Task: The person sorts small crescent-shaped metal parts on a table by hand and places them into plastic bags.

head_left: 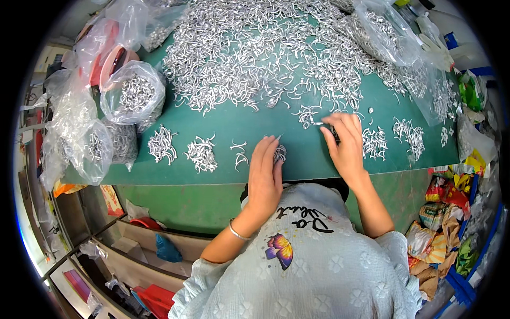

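Note:
My left hand (263,171) rests at the front of the green tabletop, fingers stretched out and thumb a little apart. Beside its fingers and thumb lies a small cluster of curved silver metal pieces (280,153). My right hand (346,142) is bent, with thumb and forefinger drawn together at a curved silver piece (317,123); the fingers partly hide it. Just beyond those fingertips sits a loose little heap of similar pieces (306,115). To the left of my left hand are a few scattered pieces (240,154) and a fuller pile (202,154).
A wide spread of silver pieces (228,58) covers the far table (223,123). More small piles (162,144) (375,143) line both sides. Clear bags of pieces (134,95) stand at left, another bag (385,32) at far right. Colourful packages (430,218) fill the floor at right.

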Tool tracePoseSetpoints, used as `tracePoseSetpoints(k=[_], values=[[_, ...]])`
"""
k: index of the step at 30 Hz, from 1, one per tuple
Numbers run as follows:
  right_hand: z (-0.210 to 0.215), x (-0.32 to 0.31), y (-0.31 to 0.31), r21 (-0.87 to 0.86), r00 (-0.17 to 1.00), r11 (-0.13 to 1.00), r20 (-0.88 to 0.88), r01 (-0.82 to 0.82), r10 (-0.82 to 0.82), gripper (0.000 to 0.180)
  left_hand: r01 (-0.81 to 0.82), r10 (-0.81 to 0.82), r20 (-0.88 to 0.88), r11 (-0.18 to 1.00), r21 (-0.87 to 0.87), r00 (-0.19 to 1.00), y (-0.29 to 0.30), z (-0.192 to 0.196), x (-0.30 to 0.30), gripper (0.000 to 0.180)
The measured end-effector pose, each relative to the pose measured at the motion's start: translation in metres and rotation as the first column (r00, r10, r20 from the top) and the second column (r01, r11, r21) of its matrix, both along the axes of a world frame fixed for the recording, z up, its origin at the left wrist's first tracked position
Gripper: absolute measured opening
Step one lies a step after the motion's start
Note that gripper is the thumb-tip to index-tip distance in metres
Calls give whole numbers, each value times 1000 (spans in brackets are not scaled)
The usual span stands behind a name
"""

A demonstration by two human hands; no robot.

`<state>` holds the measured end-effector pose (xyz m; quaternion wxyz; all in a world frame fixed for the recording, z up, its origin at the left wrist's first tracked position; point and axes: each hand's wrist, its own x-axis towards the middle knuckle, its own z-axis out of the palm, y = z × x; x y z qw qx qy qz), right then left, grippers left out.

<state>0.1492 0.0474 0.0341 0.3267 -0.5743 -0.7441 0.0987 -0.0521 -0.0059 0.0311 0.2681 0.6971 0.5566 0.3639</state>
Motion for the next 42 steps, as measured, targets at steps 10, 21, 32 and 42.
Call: tracePoseSetpoints(k=[10, 21, 32, 42], values=[[-1, -15, -3, 38, 991, 997, 110, -74, 69, 12, 63, -60, -65, 997, 41, 996, 15, 1, -14, 46], [1, -21, -7, -102, 974, 990, -214, -101, 78, 13, 95, -91, 49, 993, -74, 995, 7, 6, -13, 50], [-2, -7, -25, -45, 987, 988, 49, -149, 151, 13, 211, -212, -124, 977, -18, 969, 13, -5, -5, 39], [13, 87, -49, 43, 873, 898, 218, 439, -437, 15, 144, -134, -117, 986, 85, 984, 12, -14, 6, 27]])
